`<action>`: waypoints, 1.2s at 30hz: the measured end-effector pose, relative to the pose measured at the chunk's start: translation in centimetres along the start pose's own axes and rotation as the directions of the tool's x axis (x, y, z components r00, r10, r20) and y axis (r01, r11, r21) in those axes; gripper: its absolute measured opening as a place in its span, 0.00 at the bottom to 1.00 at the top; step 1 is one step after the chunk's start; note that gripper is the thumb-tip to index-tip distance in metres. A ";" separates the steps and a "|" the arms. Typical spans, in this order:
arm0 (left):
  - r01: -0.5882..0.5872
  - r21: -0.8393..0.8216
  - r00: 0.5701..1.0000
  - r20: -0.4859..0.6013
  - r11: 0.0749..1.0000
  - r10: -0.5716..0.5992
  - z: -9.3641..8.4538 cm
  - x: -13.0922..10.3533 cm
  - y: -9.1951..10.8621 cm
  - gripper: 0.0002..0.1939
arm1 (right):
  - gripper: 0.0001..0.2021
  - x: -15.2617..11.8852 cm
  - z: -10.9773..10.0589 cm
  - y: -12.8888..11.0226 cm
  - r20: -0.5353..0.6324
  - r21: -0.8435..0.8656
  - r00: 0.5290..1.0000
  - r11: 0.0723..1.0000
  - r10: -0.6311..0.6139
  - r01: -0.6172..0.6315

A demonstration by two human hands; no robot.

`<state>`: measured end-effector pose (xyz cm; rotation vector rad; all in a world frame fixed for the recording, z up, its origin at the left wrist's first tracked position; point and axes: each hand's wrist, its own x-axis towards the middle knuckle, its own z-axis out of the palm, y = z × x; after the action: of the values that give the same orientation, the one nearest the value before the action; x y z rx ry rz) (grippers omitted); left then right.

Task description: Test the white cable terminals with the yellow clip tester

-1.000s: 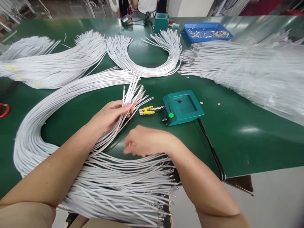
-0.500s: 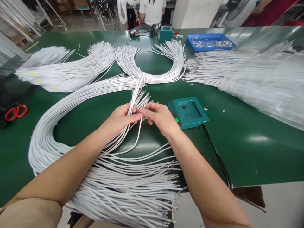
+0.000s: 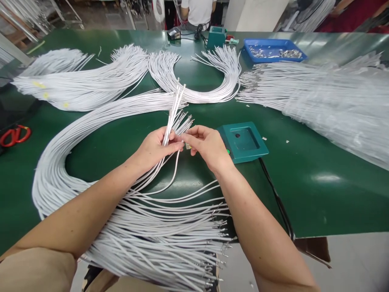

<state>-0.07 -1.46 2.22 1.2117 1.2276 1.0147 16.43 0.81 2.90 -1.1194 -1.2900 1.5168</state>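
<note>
My left hand [image 3: 156, 148] is closed around a few white cables [image 3: 174, 115], whose ends stick up above the fingers. Its thumb and forefinger pinch one cable near its tip, and that cable curves down below the hand. Fingertip to fingertip with it, my right hand [image 3: 208, 146] is closed on a small pale piece with a yellowish mark [image 3: 188, 146]; its exact kind is too small to make out. Below my forearms, a large bundle of white cables [image 3: 164, 235] with metal-tipped ends hangs over the table's near edge. Further cable ends [image 3: 186, 121] lie just behind my fingers.
Right of my right hand sits a teal device [image 3: 247, 142] with a recessed top and black cord. More cable bundles [image 3: 85, 87] lie behind, plastic-covered ones [image 3: 328, 97] at right. A blue tray [image 3: 275, 42] holds small metal parts. Red-handled tool [image 3: 15, 136] at left; a person [image 3: 199, 12] beyond.
The view has shifted slightly. The small piece in my right fingers shows more plainly beside the pinched cable tip. Both hands keep their hold.
</note>
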 end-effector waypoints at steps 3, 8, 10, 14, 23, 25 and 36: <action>-0.013 0.057 1.000 -0.001 0.998 0.013 0.2 -0.1 0.0 0.17 | 0.09 0.2 0.1 0.6 0.017 0.089 0.999 0.996 -0.031 0.030; -0.056 0.062 0.998 -0.024 0.996 0.058 0.2 -0.2 -0.2 0.15 | 0.08 0.5 0.3 0.9 0.094 0.318 0.993 0.942 0.076 -0.102; -0.066 0.076 0.997 -0.035 0.995 0.069 0.2 -0.2 -0.1 0.14 | 0.07 0.6 0.4 0.9 0.166 0.414 0.977 0.890 0.132 -0.191; -0.065 0.099 0.998 0.002 0.993 0.065 0.3 -0.2 0.3 0.14 | 0.09 0.4 0.4 0.7 0.220 0.452 0.958 0.851 0.185 -0.268; -0.106 0.179 0.991 0.098 0.978 0.089 0.4 -0.3 0.4 0.09 | 0.17 0.2 0.2 0.4 0.245 0.360 0.964 0.913 0.105 -0.191; -0.115 0.188 0.991 0.083 0.975 0.100 0.4 -0.3 0.5 0.10 | 0.18 0.4 0.1 0.5 0.266 0.370 0.958 0.906 0.108 -0.205; -0.102 0.177 0.993 -0.045 0.979 0.112 0.0 -0.3 0.4 0.11 | 0.13 0.1 0.0 0.2 0.126 0.314 0.988 0.942 0.085 -0.121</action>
<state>-0.03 -1.71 2.67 1.4070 1.3273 1.0414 16.43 0.91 2.72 -0.9134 -1.0193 1.8140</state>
